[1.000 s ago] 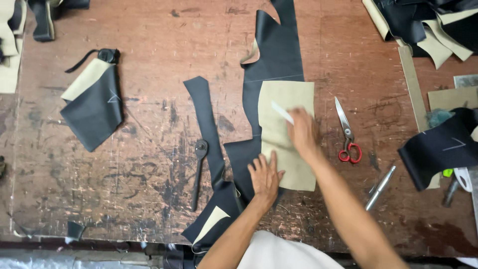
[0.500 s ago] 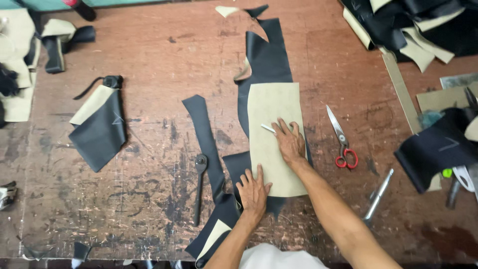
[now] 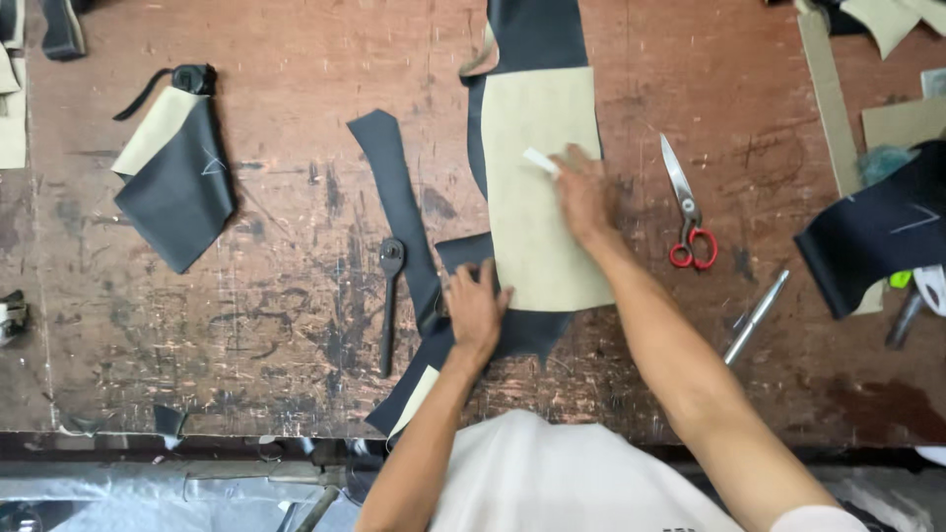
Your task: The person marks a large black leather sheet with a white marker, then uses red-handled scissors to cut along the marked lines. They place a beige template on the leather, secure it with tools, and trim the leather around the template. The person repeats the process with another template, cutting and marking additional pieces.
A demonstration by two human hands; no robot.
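Two hands on tan pattern [image 3: 537, 197] over black leather [image 3: 532, 34] mid-desk [image 3: 296, 325]; left hand [image 3: 475, 307] flat, fingers spread; right hand [image 3: 583, 192] pinching, seemingly, white chalk [image 3: 539, 161]; scissors [image 3: 685, 207] just right.

The black leather sheet [image 3: 527, 34] runs off the top edge, & most of its middle is hidden under the tan pattern piece [image 3: 537, 187]. The right hand [image 3: 583, 192] is motion-blurred; the white chalk [image 3: 540, 162] is partly hidden in its fingers, grip can't be told. The left hand [image 3: 475, 307] covers part of the black leather's lower edge. Cardboard strip [image 3: 826, 99] & tan scraps at top right are cut by the frame. At the far right edge, small items behind the dark folded piece [image 3: 877, 232] are too small & cropped to tell. The metal object [image 3: 12, 313] at the left edge is half cut off.
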